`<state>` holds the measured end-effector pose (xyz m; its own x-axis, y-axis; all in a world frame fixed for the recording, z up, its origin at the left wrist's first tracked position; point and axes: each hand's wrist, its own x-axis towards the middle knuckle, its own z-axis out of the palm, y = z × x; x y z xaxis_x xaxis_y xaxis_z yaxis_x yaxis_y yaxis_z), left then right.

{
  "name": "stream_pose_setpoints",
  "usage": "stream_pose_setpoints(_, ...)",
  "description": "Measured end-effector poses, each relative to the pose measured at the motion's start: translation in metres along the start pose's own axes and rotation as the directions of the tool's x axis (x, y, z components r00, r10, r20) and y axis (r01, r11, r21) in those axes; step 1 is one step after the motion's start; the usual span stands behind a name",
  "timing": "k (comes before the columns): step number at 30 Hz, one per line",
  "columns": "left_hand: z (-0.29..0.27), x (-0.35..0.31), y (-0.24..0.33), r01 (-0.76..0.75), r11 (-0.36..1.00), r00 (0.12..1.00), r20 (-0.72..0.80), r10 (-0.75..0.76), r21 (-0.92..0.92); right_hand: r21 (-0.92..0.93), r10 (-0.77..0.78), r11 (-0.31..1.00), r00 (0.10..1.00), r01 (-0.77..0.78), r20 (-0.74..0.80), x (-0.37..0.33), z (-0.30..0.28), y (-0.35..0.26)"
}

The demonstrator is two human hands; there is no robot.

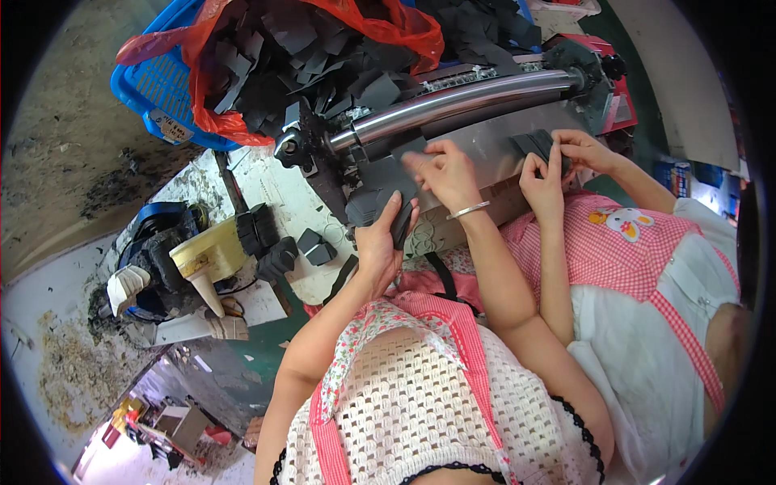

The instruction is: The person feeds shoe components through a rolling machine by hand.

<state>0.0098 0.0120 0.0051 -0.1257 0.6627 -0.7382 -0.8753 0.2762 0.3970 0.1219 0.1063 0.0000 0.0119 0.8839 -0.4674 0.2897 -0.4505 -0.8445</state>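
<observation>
My left hand (pixel 381 249) is closed around a stack of thin dark grey sheet pieces (pixel 369 205), with the thumb on top. Over the metal plate in front of the roller is my right hand (pixel 451 176), a bracelet on its wrist. Its fingers are bent and apart, the tips blurred, with nothing visible between them. Just beyond those fingertips a single dark piece (pixel 410 146) lies against the shiny metal roller (pixel 453 105). More dark pieces rest on the plate (pixel 485 147) near my left hand.
On my right, a co-worker's hands (pixel 558 162) handle dark pieces (pixel 529 145) at the same plate. Behind the roller, a red plastic bag (pixel 412 32) full of dark pieces sits in a blue basket (pixel 166 89). At left stand a tape dispenser (pixel 149 242) and small dark stacks (pixel 315 246).
</observation>
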Motion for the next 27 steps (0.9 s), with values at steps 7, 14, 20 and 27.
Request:
stream_pose_setpoints(7,0.003,-0.001,0.003,0.033,0.999,0.999,0.034,-0.032,-0.032,-0.173,-0.334,0.915,0.925,0.364,0.181,-0.012,0.004,0.008)
stream_pose_setpoints(14,-0.005,0.005,-0.004,-0.042,0.997,0.998,0.051,0.045,-0.060,-0.211,-0.664,0.739,0.745,0.640,-0.062,-0.012,0.016,0.025)
stream_pose_setpoints(20,-0.005,0.006,-0.002,0.027,0.995,0.995,0.097,-0.018,-0.092,-0.263,-0.363,0.908,0.926,0.325,-0.107,-0.004,0.014,0.010)
stream_pose_setpoints(27,-0.003,0.002,-0.002,-0.016,0.996,0.992,0.126,0.005,0.084,-0.235,-0.154,0.960,0.988,0.153,0.015,-0.014,0.010,-0.001)
